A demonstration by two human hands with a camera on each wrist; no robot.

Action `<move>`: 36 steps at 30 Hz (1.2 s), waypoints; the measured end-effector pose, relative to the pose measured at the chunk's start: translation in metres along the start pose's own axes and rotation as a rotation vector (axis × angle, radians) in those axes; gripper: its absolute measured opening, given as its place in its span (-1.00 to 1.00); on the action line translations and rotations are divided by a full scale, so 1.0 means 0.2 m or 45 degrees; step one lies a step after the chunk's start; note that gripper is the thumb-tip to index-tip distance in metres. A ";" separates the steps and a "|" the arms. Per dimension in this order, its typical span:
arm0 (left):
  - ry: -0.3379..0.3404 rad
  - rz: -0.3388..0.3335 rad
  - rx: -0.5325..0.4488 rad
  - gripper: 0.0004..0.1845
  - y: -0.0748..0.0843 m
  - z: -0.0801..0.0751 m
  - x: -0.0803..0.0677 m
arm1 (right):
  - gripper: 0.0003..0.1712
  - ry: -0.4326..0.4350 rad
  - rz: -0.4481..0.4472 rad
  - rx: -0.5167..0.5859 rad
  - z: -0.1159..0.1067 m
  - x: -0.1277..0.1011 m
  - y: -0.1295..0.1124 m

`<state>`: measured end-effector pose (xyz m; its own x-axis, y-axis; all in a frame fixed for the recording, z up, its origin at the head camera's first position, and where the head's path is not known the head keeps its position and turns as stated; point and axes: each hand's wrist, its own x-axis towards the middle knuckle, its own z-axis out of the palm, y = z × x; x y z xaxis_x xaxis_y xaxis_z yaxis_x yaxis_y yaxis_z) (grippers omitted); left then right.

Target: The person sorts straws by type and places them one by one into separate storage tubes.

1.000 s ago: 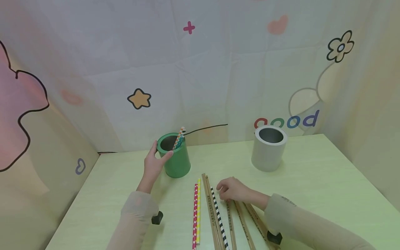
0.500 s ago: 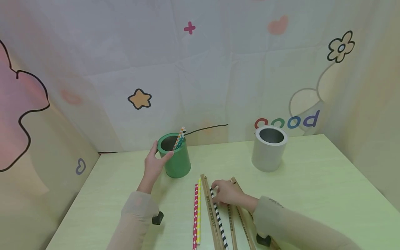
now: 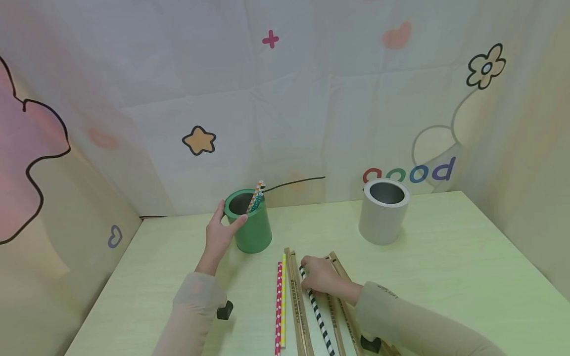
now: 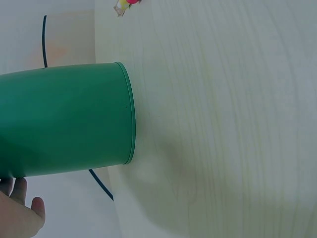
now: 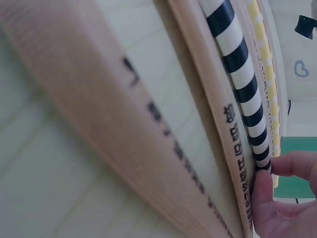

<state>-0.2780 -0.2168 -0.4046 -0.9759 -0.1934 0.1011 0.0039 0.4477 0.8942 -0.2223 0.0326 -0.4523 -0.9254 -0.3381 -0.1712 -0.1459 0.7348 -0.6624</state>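
My left hand (image 3: 228, 220) grips the green cup (image 3: 254, 230) at its rim, thumb on the near edge. Two patterned straws (image 3: 256, 195) lean inside the cup. In the left wrist view the green cup (image 4: 64, 119) fills the left side, with fingertips (image 4: 20, 215) below it. My right hand (image 3: 307, 273) pinches the far end of a black-and-white striped straw (image 3: 318, 314) that lies among wooden sticks (image 3: 295, 296). The right wrist view shows the striped straw (image 5: 237, 64) up close, its end between my fingertips (image 5: 265, 196), beside a printed wooden stick (image 5: 99, 124).
A pink dotted straw (image 3: 278, 306) and a yellow straw (image 3: 283, 291) lie left of the sticks. A grey cup (image 3: 383, 217) stands at the back right of the pale green table (image 3: 445, 277). Patterned cloth walls close in the back and sides.
My right hand has slid left from the sticks to the striped straw's far end and closed on it. The straw has swung slightly. The left hand has stayed on the cup.
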 end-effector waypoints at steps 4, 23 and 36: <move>0.001 0.012 0.000 -0.04 -0.01 0.00 0.00 | -0.46 0.017 0.019 -0.005 0.01 0.00 0.00; -0.003 0.002 -0.008 -0.05 -0.01 0.00 0.00 | -0.44 -0.005 0.005 0.085 -0.02 0.01 0.00; -0.012 0.008 -0.004 -0.03 0.01 0.00 0.00 | -0.40 -0.022 -0.114 0.634 -0.33 0.04 -0.23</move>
<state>-0.2777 -0.2165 -0.4032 -0.9778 -0.1824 0.1029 0.0110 0.4463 0.8948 -0.2455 0.0355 -0.3757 -0.9104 -0.3996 -0.1074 -0.0357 0.3346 -0.9417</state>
